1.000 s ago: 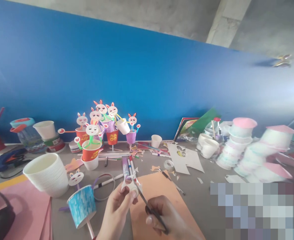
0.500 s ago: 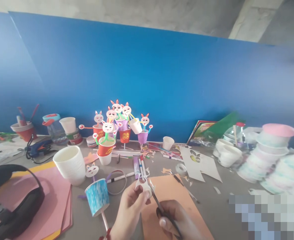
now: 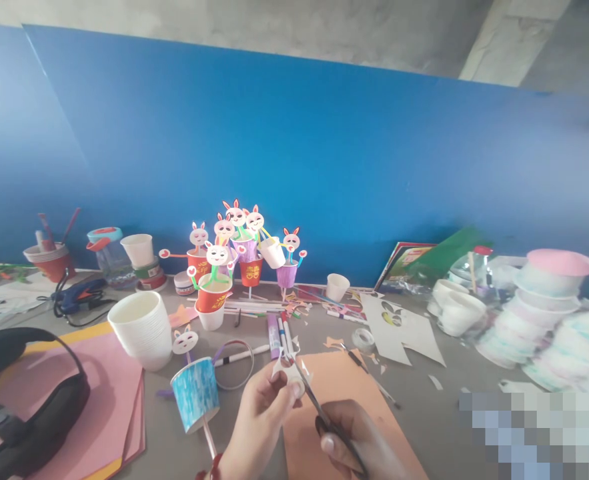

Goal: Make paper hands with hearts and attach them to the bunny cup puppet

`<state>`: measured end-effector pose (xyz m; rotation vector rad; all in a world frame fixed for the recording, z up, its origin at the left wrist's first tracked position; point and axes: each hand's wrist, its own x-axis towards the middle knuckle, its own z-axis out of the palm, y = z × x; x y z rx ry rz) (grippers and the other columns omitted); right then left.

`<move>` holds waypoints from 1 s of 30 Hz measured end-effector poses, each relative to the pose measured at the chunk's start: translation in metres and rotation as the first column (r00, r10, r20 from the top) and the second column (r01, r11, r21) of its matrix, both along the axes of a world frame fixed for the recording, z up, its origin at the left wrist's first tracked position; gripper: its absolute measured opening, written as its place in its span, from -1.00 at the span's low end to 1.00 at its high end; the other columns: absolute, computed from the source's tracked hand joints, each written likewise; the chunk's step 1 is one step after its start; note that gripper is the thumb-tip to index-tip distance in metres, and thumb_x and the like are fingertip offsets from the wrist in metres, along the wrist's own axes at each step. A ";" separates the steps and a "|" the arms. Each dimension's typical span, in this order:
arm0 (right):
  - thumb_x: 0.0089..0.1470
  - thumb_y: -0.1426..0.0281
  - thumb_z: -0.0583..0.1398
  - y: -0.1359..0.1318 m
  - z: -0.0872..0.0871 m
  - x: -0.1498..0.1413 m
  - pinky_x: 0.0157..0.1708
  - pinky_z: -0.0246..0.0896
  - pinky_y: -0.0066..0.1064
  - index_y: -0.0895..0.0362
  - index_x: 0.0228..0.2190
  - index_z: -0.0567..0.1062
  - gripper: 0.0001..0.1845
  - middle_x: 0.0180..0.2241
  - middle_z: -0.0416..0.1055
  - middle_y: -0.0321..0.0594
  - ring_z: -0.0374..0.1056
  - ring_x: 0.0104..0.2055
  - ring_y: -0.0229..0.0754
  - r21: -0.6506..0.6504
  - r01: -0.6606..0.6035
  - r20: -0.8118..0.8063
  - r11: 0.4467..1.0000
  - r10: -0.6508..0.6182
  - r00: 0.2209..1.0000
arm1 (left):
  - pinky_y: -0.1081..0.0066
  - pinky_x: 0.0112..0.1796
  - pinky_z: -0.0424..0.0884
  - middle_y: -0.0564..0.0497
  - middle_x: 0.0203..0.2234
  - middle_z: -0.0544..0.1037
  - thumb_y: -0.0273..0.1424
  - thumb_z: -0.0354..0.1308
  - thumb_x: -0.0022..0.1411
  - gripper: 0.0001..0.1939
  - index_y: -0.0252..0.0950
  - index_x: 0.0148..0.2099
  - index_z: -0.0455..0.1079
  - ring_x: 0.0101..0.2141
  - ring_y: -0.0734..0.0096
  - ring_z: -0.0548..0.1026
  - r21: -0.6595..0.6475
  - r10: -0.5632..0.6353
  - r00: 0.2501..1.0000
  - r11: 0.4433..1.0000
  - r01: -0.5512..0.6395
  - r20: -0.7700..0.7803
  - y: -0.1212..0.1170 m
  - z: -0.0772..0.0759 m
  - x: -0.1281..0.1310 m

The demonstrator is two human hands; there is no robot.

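Note:
A small white paper piece [image 3: 285,371] is pinched between the thumb and fingers of my left hand [image 3: 267,407]. In my right hand [image 3: 347,437] is a pair of dark-handled scissors [image 3: 315,407], its blades touching the paper's right edge. Below both hands lies an orange paper sheet [image 3: 339,380]. To the left of my left hand a blue-painted paper cup [image 3: 195,395] on a stick lies tilted, with a white rabbit face [image 3: 185,341] attached. Purple and white markers [image 3: 280,333] sit just beyond the paper piece.
Rabbit-faced cup figures [image 3: 214,287] stand at the back. On the left are stacked white cups [image 3: 141,330], headphones [image 3: 39,413] and pink paper sheets [image 3: 114,400]. A tape roll [image 3: 363,339], cut white paper [image 3: 399,330] and painted cup stacks [image 3: 514,327] are on the right.
The view has shifted very slightly. Both hands keep nearly the same place, with the paper piece and scissors still held.

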<state>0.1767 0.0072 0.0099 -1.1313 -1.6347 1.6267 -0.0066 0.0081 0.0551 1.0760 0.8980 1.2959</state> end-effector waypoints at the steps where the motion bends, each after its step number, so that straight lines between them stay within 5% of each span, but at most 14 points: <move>1: -0.28 -0.40 0.21 0.000 0.000 0.001 -0.71 -0.20 -0.52 0.06 -0.61 0.20 -0.22 -0.73 -0.02 -0.54 -0.08 -0.69 -0.42 -0.005 0.002 -0.002 1.000 -0.002 1.000 | 0.45 -0.34 0.34 0.11 -0.55 0.33 -0.19 0.30 0.10 -0.70 -0.25 -0.46 0.31 -0.47 0.44 0.29 -0.002 -0.004 1.000 1.000 0.004 0.007 0.000 0.000 0.000; 30: -0.17 -0.32 0.25 0.000 -0.009 0.006 -0.72 -0.25 -0.52 0.06 -0.62 0.17 -0.27 -0.72 -0.08 -0.55 -0.14 -0.69 -0.44 -0.006 -0.006 -0.041 1.000 0.006 0.999 | 0.45 -0.33 0.29 0.09 -0.53 0.33 -0.23 0.33 0.10 -0.70 -0.27 -0.48 0.33 -0.43 0.43 0.27 -0.008 -0.005 0.998 1.000 0.005 0.070 0.001 -0.002 -0.002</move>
